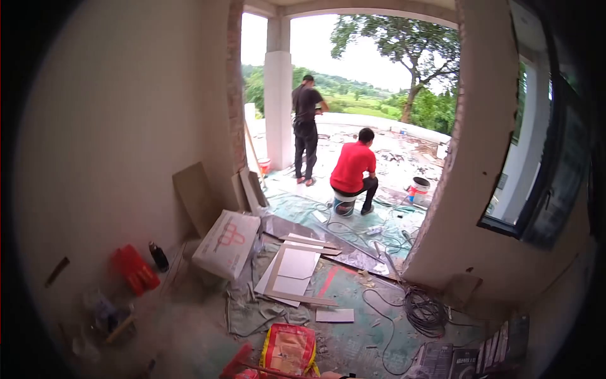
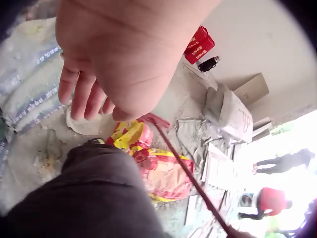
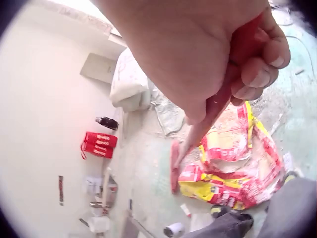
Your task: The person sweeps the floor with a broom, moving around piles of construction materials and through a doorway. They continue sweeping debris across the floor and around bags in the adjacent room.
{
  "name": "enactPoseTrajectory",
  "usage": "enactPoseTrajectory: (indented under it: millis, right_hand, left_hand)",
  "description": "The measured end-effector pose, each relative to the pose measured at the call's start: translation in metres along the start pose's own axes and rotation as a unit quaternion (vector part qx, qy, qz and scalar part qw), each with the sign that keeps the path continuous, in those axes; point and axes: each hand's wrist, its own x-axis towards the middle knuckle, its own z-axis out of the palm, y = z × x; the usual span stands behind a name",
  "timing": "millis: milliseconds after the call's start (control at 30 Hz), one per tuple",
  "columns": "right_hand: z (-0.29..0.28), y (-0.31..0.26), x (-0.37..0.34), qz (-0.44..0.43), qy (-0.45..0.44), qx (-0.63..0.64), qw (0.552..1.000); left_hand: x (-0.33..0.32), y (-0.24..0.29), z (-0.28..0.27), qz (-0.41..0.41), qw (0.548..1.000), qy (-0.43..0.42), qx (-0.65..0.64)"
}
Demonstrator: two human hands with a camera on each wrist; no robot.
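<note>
In the right wrist view my right hand (image 3: pixel 198 54) grips the red handle of a long tool (image 3: pixel 198 131), fingers curled round it. The tool slants down to a crosswise red head (image 3: pixel 174 166) by the floor, beside torn red-and-yellow bags (image 3: pixel 233 191). The left wrist view shows the same shaft (image 2: pixel 185 171) crossing in front of an opened bag with pale contents (image 2: pixel 168 181). My left hand (image 2: pixel 119 54) hangs with loosely extended fingers and holds nothing; my dark trouser leg is below it. The tool's head (image 1: pixel 237 361) appears at the bottom of the head view.
A white sack (image 1: pixel 227 243) leans near pale boards (image 1: pixel 293 265) on the floor. Coiled cable (image 1: pixel 426 312) and dark boxes (image 1: pixel 464 360) lie to the right. Beyond the doorway one person (image 1: pixel 306 120) stands and another (image 1: pixel 353 167) sits on a bucket. A red case (image 1: pixel 134 270) stands left.
</note>
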Motion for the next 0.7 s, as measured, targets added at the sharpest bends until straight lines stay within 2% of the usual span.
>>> enactPoseTrajectory:
  millis: [67,100,133,167,200,233,267,300,433,467,500,533,600,633,667,700]
  right_hand:
    - [-0.005,0.031,-0.029,-0.072,-0.012,0.108,0.992]
    - [-0.073,-0.025,-0.106,-0.028,-0.013,0.043,0.999]
    - [-0.075,-0.014,-0.122,0.082,-0.056,0.041,0.994]
    - [-0.104,-0.033,-0.165,0.127,-0.078,0.126,0.981]
    - [-0.089,-0.013,-0.180,0.087,-0.001,0.106,0.991]
    - [-0.103,-0.023,-0.211,0.154,-0.046,0.144,0.977]
    - [-0.092,-0.015,-0.226,0.200,-0.045,0.130,0.970]
    - [-0.092,-0.018,-0.251,0.238,-0.045,0.180,0.953]
    - [-0.070,-0.023,-0.330,0.363,0.020,0.297,0.883]
    - [-0.060,-0.021,-0.343,0.387,0.033,0.332,0.860]
    - [-0.057,-0.031,-0.359,0.412,0.044,0.362,0.835]
    - [-0.056,-0.039,-0.372,0.435,0.057,0.388,0.811]
    - [-0.037,-0.041,-0.388,0.461,0.068,0.426,0.776]
    - [-0.027,-0.044,-0.390,0.477,0.084,0.449,0.751]
    - [-0.020,-0.048,-0.393,0.503,0.081,0.447,0.735]
    - [-0.013,-0.055,-0.392,0.509,0.103,0.481,0.706]
  left_hand:
    - [0.001,0.019,-0.010,0.026,0.999,-0.002,0.043]
    - [-0.002,0.022,-0.017,0.031,0.997,-0.005,0.064]
    - [-0.011,0.018,-0.026,0.031,0.996,-0.012,0.086]
    - [-0.024,0.009,-0.031,0.027,0.994,-0.023,0.106]
    - [-0.041,-0.005,-0.036,0.020,0.991,-0.036,0.126]
    - [-0.061,-0.022,-0.039,0.011,0.988,-0.053,0.145]
    - [-0.082,-0.041,-0.045,0.001,0.984,-0.071,0.163]
    - [-0.105,-0.060,-0.053,-0.010,0.979,-0.091,0.183]
    - [-0.182,-0.134,-0.090,-0.046,0.949,-0.180,0.254]
    - [-0.189,-0.133,-0.118,-0.058,0.943,-0.199,0.262]
    - [-0.190,-0.024,-0.103,-0.157,0.959,-0.167,0.169]
    - [-0.168,-0.064,-0.115,-0.189,0.973,-0.113,0.068]
    - [-0.150,-0.063,-0.135,-0.167,0.978,-0.087,0.090]
    - [-0.156,-0.032,-0.135,-0.195,0.977,-0.046,0.078]
    - [-0.148,-0.044,-0.144,-0.199,0.975,-0.057,0.086]
    - [-0.135,-0.056,-0.154,-0.130,0.963,-0.080,0.220]
